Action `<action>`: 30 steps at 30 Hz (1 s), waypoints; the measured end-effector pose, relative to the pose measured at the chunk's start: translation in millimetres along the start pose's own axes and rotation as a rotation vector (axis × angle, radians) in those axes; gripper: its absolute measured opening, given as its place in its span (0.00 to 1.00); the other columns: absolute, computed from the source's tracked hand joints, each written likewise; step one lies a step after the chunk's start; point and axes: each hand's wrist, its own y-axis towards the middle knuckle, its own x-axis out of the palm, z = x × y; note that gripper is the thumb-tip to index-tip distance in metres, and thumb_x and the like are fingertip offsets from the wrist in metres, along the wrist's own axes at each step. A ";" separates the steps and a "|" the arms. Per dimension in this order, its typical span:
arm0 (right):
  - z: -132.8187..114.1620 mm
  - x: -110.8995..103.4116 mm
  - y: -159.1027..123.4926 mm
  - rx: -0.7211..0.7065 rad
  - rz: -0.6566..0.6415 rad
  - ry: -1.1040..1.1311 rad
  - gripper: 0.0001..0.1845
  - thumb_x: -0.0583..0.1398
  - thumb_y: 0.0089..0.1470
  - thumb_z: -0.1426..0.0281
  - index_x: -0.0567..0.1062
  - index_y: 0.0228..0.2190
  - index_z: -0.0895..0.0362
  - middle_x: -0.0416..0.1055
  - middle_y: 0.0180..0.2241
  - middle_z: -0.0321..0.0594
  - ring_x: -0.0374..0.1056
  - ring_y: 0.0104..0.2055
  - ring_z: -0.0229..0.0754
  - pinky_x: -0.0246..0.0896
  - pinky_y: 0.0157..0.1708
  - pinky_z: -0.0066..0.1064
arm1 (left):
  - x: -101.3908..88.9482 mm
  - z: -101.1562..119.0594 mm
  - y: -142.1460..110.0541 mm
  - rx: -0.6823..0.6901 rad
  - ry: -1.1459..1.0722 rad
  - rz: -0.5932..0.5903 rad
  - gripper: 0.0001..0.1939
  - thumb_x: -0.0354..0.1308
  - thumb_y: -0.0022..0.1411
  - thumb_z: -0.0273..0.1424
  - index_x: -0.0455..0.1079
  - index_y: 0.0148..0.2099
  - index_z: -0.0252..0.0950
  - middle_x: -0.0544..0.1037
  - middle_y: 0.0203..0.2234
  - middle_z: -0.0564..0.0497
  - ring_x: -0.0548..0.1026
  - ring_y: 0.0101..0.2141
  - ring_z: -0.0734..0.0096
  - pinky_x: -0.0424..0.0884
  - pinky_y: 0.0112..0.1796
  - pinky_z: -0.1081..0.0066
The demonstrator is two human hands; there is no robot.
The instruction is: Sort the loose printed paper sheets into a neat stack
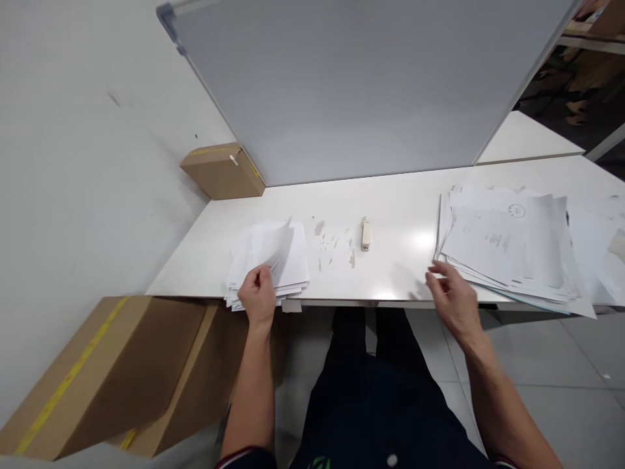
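Observation:
At the left of the desk, my left hand pinches the near edge of a sheet of paper, which curls up above the stack of papers. My right hand hovers by the desk's front edge, thumb and fingers apart, with nothing in it. It is close to the lower left corner of a larger, untidy pile of printed papers. Between the two piles a small beige stapler lies on the desk.
A whiteboard stands along the back of the white desk. One cardboard box sits at the desk's back left corner. Larger taped boxes stand on the floor at left. More papers lie at far right.

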 end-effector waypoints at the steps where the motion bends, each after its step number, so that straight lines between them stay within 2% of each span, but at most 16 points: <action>1: -6.6 8.4 -6.2 0.026 -0.089 0.089 0.22 0.53 0.53 0.57 0.68 0.45 0.57 0.71 0.38 0.45 0.69 0.31 0.41 0.63 0.32 0.33 | -0.4 9.2 -3.3 -0.108 -0.180 0.035 0.12 0.55 0.54 0.39 0.70 0.34 0.34 0.73 0.26 0.52 0.71 0.30 0.71 0.67 0.34 0.70; 3: -19.2 27.3 -18.9 0.101 -0.349 0.299 0.21 0.52 0.53 0.56 0.69 0.43 0.57 0.72 0.35 0.44 0.69 0.29 0.40 0.64 0.30 0.32 | 0.2 28.4 -11.7 -0.276 -0.529 0.031 0.12 0.60 0.50 0.39 0.68 0.31 0.34 0.73 0.25 0.53 0.72 0.29 0.73 0.68 0.33 0.70; 5: -29.6 47.1 -29.9 0.194 -0.665 0.515 0.22 0.52 0.53 0.54 0.70 0.42 0.58 0.72 0.36 0.45 0.69 0.30 0.40 0.65 0.30 0.32 | 2.1 45.5 -22.0 -0.391 -0.760 -0.024 0.12 0.63 0.47 0.37 0.68 0.31 0.35 0.75 0.27 0.53 0.73 0.32 0.72 0.69 0.33 0.70; 7: -37.5 64.7 -37.2 0.315 -0.926 0.738 0.25 0.52 0.52 0.52 0.70 0.43 0.58 0.71 0.40 0.47 0.69 0.34 0.41 0.66 0.32 0.33 | 4.6 57.6 -33.1 -0.481 -0.868 -0.088 0.12 0.64 0.46 0.35 0.69 0.33 0.35 0.76 0.28 0.52 0.73 0.34 0.72 0.70 0.35 0.71; 9: -43.4 76.8 -39.5 0.458 -1.077 0.969 0.30 0.50 0.51 0.48 0.69 0.44 0.58 0.70 0.42 0.50 0.69 0.38 0.44 0.66 0.36 0.36 | 6.6 64.1 -43.9 -0.551 -0.915 -0.145 0.12 0.64 0.45 0.34 0.70 0.33 0.35 0.76 0.29 0.52 0.73 0.35 0.72 0.70 0.37 0.71; 11: -47.3 81.7 -37.0 0.568 -1.063 1.171 0.34 0.45 0.51 0.44 0.68 0.46 0.56 0.71 0.42 0.50 0.69 0.40 0.46 0.65 0.38 0.39 | 7.5 65.8 -53.8 -0.599 -0.944 -0.193 0.11 0.65 0.45 0.33 0.69 0.31 0.35 0.76 0.28 0.53 0.73 0.35 0.74 0.70 0.38 0.72; 13: -48.6 80.6 -31.0 0.606 -0.939 1.269 0.36 0.42 0.51 0.43 0.66 0.46 0.55 0.72 0.40 0.48 0.69 0.40 0.46 0.65 0.37 0.39 | 6.8 64.0 -63.0 -0.627 -0.953 -0.232 0.11 0.66 0.43 0.32 0.68 0.29 0.36 0.76 0.28 0.54 0.73 0.34 0.75 0.70 0.39 0.72; 15: -46.3 76.4 -23.9 0.592 -0.809 1.241 0.37 0.40 0.50 0.42 0.67 0.44 0.55 0.73 0.36 0.47 0.70 0.38 0.45 0.66 0.35 0.37 | 4.4 59.2 -72.7 -0.636 -0.929 -0.271 0.12 0.67 0.41 0.31 0.66 0.27 0.36 0.75 0.26 0.55 0.73 0.31 0.76 0.70 0.37 0.73; 17: -39.9 72.1 -18.6 0.552 -0.715 1.120 0.35 0.43 0.50 0.42 0.69 0.41 0.56 0.73 0.33 0.45 0.70 0.36 0.45 0.66 0.32 0.35 | 0.5 51.4 -83.6 -0.629 -0.858 -0.331 0.14 0.67 0.41 0.30 0.62 0.24 0.35 0.73 0.22 0.57 0.71 0.26 0.79 0.69 0.32 0.76; 19: -29.8 69.4 -17.3 0.475 -0.594 0.932 0.28 0.52 0.48 0.46 0.70 0.37 0.56 0.73 0.30 0.42 0.70 0.33 0.44 0.65 0.31 0.33 | -4.2 41.3 -94.8 -0.657 -0.763 -0.500 0.15 0.67 0.40 0.30 0.61 0.24 0.34 0.72 0.21 0.56 0.70 0.24 0.79 0.68 0.29 0.77; 21: -17.6 68.0 -20.1 0.400 -0.496 0.730 0.21 0.59 0.45 0.52 0.71 0.32 0.57 0.72 0.27 0.39 0.69 0.31 0.43 0.64 0.29 0.31 | -7.8 30.2 -104.3 -0.754 -0.686 -0.789 0.15 0.67 0.41 0.32 0.64 0.29 0.34 0.74 0.25 0.53 0.72 0.25 0.76 0.69 0.29 0.74; 23: -5.5 66.9 -25.7 0.380 -0.488 0.612 0.17 0.60 0.44 0.56 0.71 0.30 0.57 0.72 0.26 0.38 0.69 0.30 0.44 0.64 0.28 0.31 | -7.6 20.3 -110.9 -0.865 -0.664 -1.030 0.19 0.64 0.45 0.38 0.67 0.38 0.34 0.76 0.29 0.48 0.74 0.28 0.69 0.71 0.30 0.68; 24: -0.1 66.2 -28.8 0.394 -0.515 0.595 0.17 0.59 0.45 0.57 0.71 0.30 0.57 0.72 0.26 0.38 0.69 0.30 0.44 0.64 0.28 0.32 | -5.5 16.4 -113.0 -0.904 -0.676 -1.076 0.21 0.61 0.48 0.42 0.67 0.41 0.34 0.76 0.30 0.46 0.74 0.28 0.68 0.71 0.30 0.67; 27: 11.0 63.2 -37.5 0.429 -0.606 0.583 0.16 0.57 0.47 0.57 0.72 0.30 0.58 0.72 0.25 0.38 0.68 0.29 0.45 0.63 0.27 0.32 | 8.4 10.1 -115.3 -0.939 -0.739 -1.007 0.24 0.53 0.54 0.48 0.69 0.43 0.33 0.76 0.28 0.44 0.75 0.29 0.65 0.70 0.30 0.67; 30: 13.7 59.1 -42.9 0.388 -0.620 0.504 0.17 0.55 0.49 0.56 0.71 0.23 0.58 0.69 0.21 0.36 0.65 0.24 0.42 0.60 0.23 0.30 | 27.2 10.7 -115.3 -0.936 -0.733 -0.936 0.22 0.54 0.53 0.47 0.71 0.40 0.34 0.76 0.27 0.45 0.74 0.32 0.61 0.70 0.31 0.67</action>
